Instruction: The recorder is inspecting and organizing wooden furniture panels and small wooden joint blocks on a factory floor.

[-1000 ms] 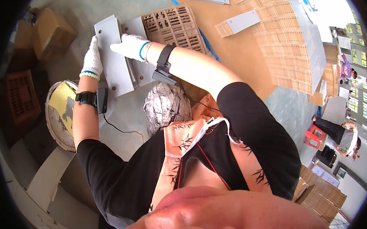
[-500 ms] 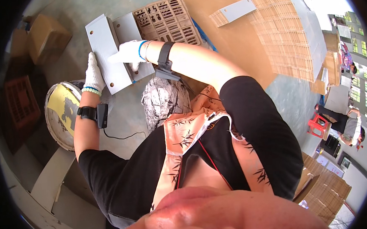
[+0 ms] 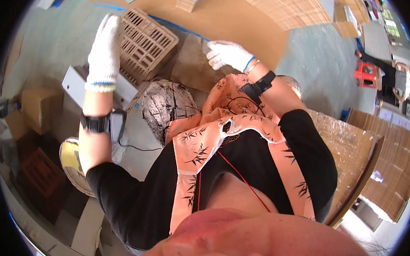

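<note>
My left hand (image 3: 102, 51), in a white glove, stretches forward with its fingers straight and lies against the left edge of a beige plastic lattice crate (image 3: 148, 40). Below its wrist a grey flat panel (image 3: 76, 83) lies on the floor. My right hand (image 3: 228, 55), also gloved, hovers with loosely curled fingers over the right edge of a brown sheet (image 3: 190, 64) beside the crate. Neither hand visibly grips anything. Both forearms wear black wristbands.
A silver-black patterned bag (image 3: 169, 104) sits by my knees. At left are a cardboard box (image 3: 39, 106), a red crate (image 3: 42, 171) and a round basket with yellow lining (image 3: 72, 162). Slatted wooden mats (image 3: 286, 3) lie ahead. Another person (image 3: 397, 78) sits far right.
Both hands have let go of the grey panel, which now lies lower left. My left hand has moved up to the crate's edge and my right hand has swung to the right.
</note>
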Tool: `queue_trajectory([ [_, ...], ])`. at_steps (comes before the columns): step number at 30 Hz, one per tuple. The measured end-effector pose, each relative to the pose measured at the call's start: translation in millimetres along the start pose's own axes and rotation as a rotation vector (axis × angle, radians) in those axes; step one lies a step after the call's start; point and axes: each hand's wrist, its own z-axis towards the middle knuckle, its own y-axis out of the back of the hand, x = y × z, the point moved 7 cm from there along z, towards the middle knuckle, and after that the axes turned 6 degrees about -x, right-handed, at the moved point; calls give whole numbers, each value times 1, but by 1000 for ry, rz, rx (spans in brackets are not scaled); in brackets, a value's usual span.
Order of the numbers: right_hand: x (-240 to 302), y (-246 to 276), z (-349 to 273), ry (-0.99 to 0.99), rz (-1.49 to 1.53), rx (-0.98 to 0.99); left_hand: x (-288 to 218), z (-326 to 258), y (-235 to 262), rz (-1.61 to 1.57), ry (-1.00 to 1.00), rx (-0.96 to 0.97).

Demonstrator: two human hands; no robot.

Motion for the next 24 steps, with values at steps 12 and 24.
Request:
queue_trajectory([
  [12,-38,-36,59,97,393,129,244,125,-63,544,-109,383],
  [24,35,-7,136,27,176,-252,315,146,-159,2,815,211],
])
